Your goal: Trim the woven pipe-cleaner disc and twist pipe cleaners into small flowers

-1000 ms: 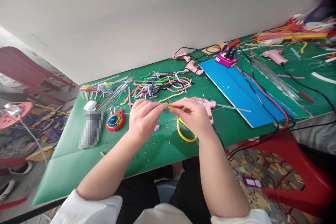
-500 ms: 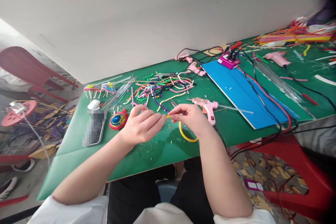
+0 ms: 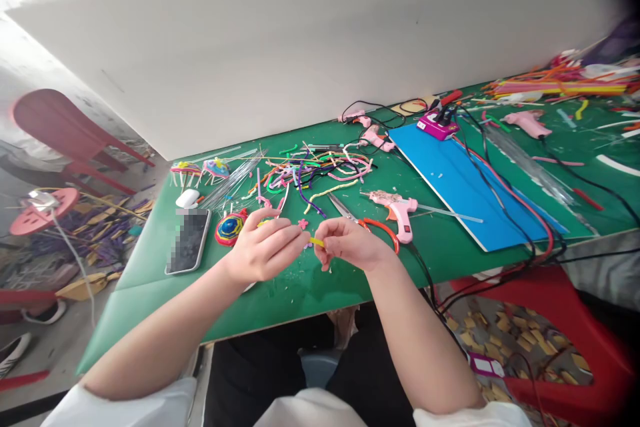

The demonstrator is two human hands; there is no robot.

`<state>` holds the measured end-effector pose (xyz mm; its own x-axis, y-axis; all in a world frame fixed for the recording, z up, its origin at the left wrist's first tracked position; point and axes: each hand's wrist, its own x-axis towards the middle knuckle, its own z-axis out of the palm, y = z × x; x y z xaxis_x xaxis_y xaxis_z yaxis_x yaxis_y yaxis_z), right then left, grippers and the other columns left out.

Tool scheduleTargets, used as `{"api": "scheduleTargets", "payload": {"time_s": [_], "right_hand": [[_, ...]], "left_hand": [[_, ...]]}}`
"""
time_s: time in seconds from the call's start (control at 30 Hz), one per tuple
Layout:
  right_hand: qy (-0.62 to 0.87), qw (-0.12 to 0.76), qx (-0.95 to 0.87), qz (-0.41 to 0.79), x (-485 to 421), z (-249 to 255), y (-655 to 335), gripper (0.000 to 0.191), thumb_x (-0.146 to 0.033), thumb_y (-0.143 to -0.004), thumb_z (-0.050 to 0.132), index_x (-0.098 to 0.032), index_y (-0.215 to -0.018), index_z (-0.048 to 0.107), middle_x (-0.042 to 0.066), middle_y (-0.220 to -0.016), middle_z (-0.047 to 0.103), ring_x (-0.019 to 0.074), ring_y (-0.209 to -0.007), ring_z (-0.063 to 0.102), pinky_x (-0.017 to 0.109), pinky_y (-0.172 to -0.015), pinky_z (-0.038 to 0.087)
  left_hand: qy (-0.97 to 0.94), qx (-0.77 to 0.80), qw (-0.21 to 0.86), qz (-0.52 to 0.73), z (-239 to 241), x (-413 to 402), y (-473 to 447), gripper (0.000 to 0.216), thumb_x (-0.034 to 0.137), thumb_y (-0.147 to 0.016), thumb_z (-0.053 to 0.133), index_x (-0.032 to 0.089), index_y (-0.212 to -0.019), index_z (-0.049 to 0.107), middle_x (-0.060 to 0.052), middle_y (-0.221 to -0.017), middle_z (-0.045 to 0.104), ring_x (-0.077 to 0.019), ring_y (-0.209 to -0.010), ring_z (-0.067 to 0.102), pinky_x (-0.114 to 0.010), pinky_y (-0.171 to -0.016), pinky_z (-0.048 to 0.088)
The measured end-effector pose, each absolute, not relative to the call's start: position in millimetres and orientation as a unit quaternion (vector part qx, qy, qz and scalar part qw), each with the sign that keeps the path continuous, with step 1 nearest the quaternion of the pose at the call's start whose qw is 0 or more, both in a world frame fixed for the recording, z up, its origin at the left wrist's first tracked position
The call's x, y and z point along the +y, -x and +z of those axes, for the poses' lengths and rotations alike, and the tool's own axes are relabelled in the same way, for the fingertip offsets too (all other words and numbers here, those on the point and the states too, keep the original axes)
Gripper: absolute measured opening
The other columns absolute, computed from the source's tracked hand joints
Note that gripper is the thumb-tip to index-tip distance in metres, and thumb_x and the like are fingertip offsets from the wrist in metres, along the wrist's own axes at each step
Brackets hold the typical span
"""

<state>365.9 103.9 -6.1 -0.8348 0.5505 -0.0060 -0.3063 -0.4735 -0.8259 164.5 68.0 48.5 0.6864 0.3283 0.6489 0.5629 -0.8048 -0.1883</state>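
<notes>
A short stretch of yellow pipe cleaner (image 3: 316,241) shows between my two hands above the green table. My left hand (image 3: 267,248) pinches its left end, fingers curled. On the other end, my right hand (image 3: 350,245) is closed, with thumb and fingers bent around it. The rest of the strip is hidden by the hands. Just beyond my right hand lie orange-handled scissors (image 3: 381,225). A small pink flower shape (image 3: 303,223) is behind the fingertips. Left of my left hand sits a red, yellow and blue umbrella-like piece (image 3: 230,229).
A phone (image 3: 187,240) and white earbud case (image 3: 187,198) lie left. Tangled pipe cleaners (image 3: 320,170) cover the middle. A pink glue gun (image 3: 400,210) rests right, near a blue board (image 3: 457,180) bearing a purple power strip (image 3: 437,125) with trailing cables.
The yellow pipe cleaner's long curve below my right hand no longer shows. My right hand has lowered slightly and its fingers have curled. The scissors' orange handles are now uncovered.
</notes>
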Motion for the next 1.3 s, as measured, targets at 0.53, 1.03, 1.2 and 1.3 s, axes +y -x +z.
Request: {"api": "scheduleTargets", "payload": {"time_s": [0.53,1.03,1.2,1.3], "right_hand": [[0.139,0.392,-0.499,0.76,103.8,-4.1,-351.2,0.026,-0.039,-0.07,0.071,-0.018,-0.066,0.056,-0.005,-0.057,0.054,0.008,-0.048,0.052,0.021,-0.048,0.043],[0.366,0.406,-0.765,0.341,91.4,40.7,-378.6,0.011,-0.028,-0.084,0.056,-0.021,-0.078,0.062,-0.001,-0.074,0.063,0.0109,-0.069,0.058,0.021,-0.059,0.046],[0.369,0.483,-0.789,0.088,80.0,54.6,-384.1,0.009,-0.011,-0.081,0.058,-0.02,-0.083,0.059,0.001,-0.079,0.064,0.0128,-0.077,0.06,0.027,-0.077,0.047],[0.365,0.49,-0.79,0.056,77.4,56.2,-377.7,0.013,-0.009,-0.079,0.059,-0.021,-0.086,0.059,0.002,-0.081,0.065,0.0138,-0.082,0.061,0.028,-0.082,0.046]], "left_hand": [[0.865,-0.301,0.177,-0.36,38.4,57.1,-169.4,0.016,0.011,-0.076,0.063,0.017,-0.09,0.06,-0.002,-0.076,0.067,-0.0139,-0.069,0.06,-0.033,-0.078,0.046],[0.874,-0.291,0.255,-0.293,56.9,65.5,-170.6,0.013,0.011,-0.083,0.054,0.015,-0.095,0.06,-0.003,-0.081,0.069,-0.0147,-0.079,0.061,-0.035,-0.081,0.047],[0.876,-0.29,0.227,-0.312,70.8,68.8,-179.1,0.012,0.01,-0.083,0.053,0.012,-0.092,0.061,-0.003,-0.078,0.068,-0.015,-0.078,0.06,-0.035,-0.08,0.046],[0.863,-0.309,0.224,-0.332,68.1,68.0,-175.8,0.012,0.011,-0.082,0.055,0.013,-0.092,0.062,-0.002,-0.077,0.067,-0.014,-0.076,0.06,-0.035,-0.08,0.045]]}}
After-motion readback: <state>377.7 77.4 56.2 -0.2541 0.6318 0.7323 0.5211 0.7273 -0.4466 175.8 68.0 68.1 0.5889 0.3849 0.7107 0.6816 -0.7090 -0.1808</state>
